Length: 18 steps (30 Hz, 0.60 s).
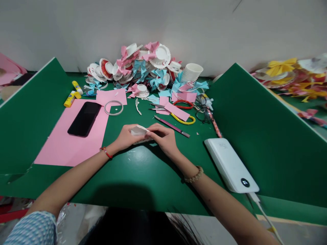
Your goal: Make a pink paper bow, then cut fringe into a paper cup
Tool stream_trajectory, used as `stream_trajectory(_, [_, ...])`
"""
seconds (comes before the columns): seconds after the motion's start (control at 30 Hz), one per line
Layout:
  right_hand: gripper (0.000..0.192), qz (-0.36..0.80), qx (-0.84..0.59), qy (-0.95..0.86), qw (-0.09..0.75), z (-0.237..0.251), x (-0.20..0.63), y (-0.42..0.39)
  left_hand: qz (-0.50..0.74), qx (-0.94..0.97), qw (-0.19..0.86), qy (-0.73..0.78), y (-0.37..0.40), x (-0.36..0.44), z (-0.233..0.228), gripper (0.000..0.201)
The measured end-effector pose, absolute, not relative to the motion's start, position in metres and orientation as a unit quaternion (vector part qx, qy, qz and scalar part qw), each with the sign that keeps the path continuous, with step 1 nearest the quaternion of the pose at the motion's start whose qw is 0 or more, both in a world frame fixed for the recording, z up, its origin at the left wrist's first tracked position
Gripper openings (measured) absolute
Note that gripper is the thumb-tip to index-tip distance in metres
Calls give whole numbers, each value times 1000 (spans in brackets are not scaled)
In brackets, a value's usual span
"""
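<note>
My left hand (128, 137) and my right hand (163, 137) meet low over the middle of the green table (127, 183). Between them is a white paper cup (138, 130), partly hidden by the fingers and looking bent or flattened. Both hands are closed on it, with thumbs and fingertips pinching its near side. Just beyond the right hand lies a pink craft knife (172, 126). Scissors with red and yellow handles (182, 119) rest behind it, a pink paper strip (177, 111) lying across them.
Small paper hats with bows (143, 68) are heaped at the back beside stacked paper cups (192, 71). At left are a phone (84, 119) on pink paper (58, 146), glue sticks (69, 98) and a tape ring (113, 114). A power bank (230, 165) and glasses (204, 114) lie right, between green side panels (268, 136).
</note>
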State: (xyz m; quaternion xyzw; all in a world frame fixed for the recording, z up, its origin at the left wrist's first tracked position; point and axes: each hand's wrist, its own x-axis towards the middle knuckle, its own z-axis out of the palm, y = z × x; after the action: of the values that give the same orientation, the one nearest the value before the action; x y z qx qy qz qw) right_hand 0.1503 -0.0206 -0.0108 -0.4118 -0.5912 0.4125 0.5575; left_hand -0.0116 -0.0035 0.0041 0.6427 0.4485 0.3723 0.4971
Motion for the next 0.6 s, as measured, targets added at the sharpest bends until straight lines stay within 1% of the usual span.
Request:
stream_trajectory(0.3, [16,366,-422,-582,591,-13,147,-23,393,622,519,436,-4,-9,2,33])
stream_trajectory(0.4, [19,343,-439,-587,587,-13,147,-24,391,623,524,430,-4,-9,2,33])
stream_trajectory(0.6, [17,279,-447,-615,587,-11,147,-26,391,617,522,441,-3,-9,2,32])
